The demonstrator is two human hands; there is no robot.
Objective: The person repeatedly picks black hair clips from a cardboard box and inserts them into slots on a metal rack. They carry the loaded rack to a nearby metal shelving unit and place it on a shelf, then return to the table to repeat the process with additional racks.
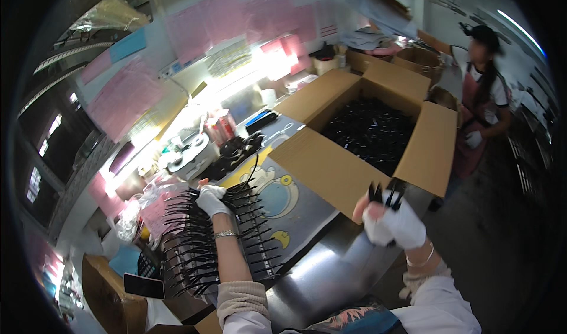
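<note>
My left hand (211,199), in a white glove with bare fingertips, is closed among the rows of slim black pointed pieces (186,245) on a rack. They look like hair clips, and my fingers pinch at the far end of the rows. A thin metal strip (260,239) with short prongs runs along the rack's right side. Raised over the bench's right edge, my right hand (394,223), gloved the same way, is closed round several black clips (384,197) whose tips point up. Beyond it stands an open cardboard box (331,113) filled with shiny black pieces (372,133).
The metal bench (319,275) carries a grey and yellow cartoon mat (319,198). Behind the rack are a white device (192,157) and a heap of black pieces (239,151). A phone (143,286) lies left. A co-worker (481,98) stands at the far right.
</note>
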